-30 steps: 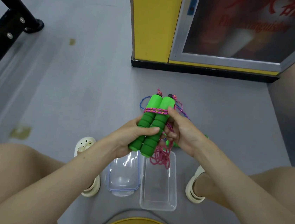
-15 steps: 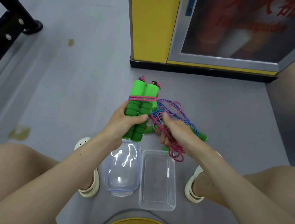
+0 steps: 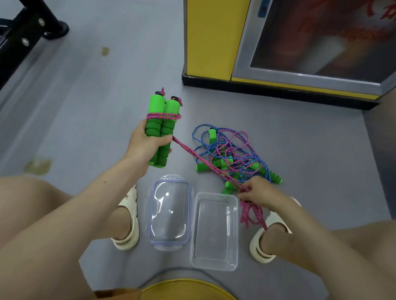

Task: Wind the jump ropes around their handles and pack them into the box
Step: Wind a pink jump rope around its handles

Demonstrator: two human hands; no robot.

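Note:
My left hand (image 3: pixel 147 145) grips two green foam handles (image 3: pixel 161 126) side by side, upright, with a few turns of pink rope around their upper part. The pink rope (image 3: pixel 203 159) runs taut from the handles down to my right hand (image 3: pixel 260 192), which pinches it; loose loops hang below that hand. A tangled pile of blue and pink ropes with green handles (image 3: pixel 231 153) lies on the floor beyond my right hand. The clear plastic box (image 3: pixel 212 262) stands open on the floor between my feet, with its lid (image 3: pixel 166 242) flat to its left.
A yellow pillar and glass-fronted cabinet (image 3: pixel 227 54) stand ahead. A black metal gym frame (image 3: pixel 14 37) crosses the far left. My knees flank the box, and a yellow round seat edge (image 3: pixel 191 287) is below. Grey floor lies open to the left.
My right hand has pulled away from the handles, down and to the right, drawing the pink rope taut. My left hand with the handles has shifted left, uncovering the pile.

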